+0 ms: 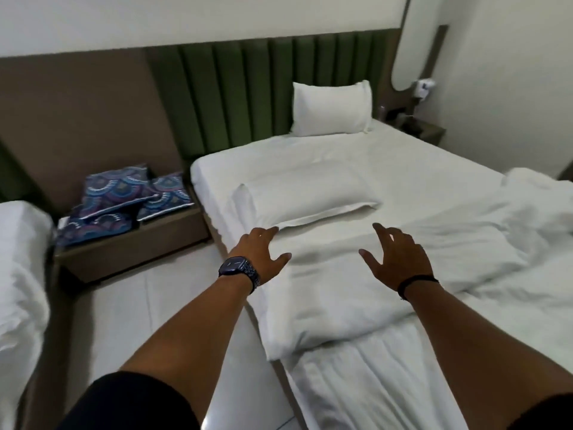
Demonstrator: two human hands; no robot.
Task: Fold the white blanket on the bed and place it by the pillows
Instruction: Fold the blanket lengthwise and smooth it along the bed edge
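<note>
The white blanket (335, 299) lies folded into a thick pad across the near left part of the bed (403, 156). My left hand (260, 256), with a dark watch on the wrist, rests open at the pad's far left corner, fingertips touching the flat pillow (297, 203) just beyond. My right hand (400, 259) hovers open over the pad's far side, fingers spread, holding nothing. A second pillow (331, 108) stands upright against the green headboard (248, 94).
A rumpled white duvet (511, 218) is heaped on the bed's right side. A low brown bedside unit (139, 240) on the left carries blue patterned cushions (124, 197). Another white bed (21, 262) is at the far left, with tiled floor (155, 305) between.
</note>
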